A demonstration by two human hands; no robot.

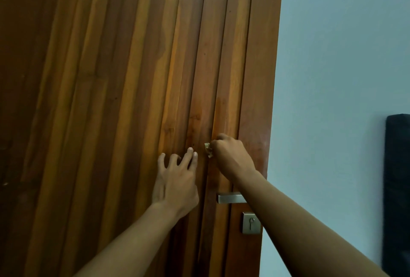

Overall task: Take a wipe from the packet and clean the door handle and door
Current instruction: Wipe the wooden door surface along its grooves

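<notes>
Wooden door (pixel 133 99), right hand (pixel 233 157) (fisted) on wipe (pixel 207 149)

Head view, close, facing door (pixel 133 99)

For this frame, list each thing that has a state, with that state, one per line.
Left hand: open, fingers spread, resting on the door.
Right hand: closed around the wipe, pressed to the door above the handle.
Wipe: crumpled, mostly hidden in the fist.
Door: damp-looking streak above the right hand.
Door handle: level, untouched, partly hidden by the right forearm.
Keyhole plate: no key inserted.
</notes>
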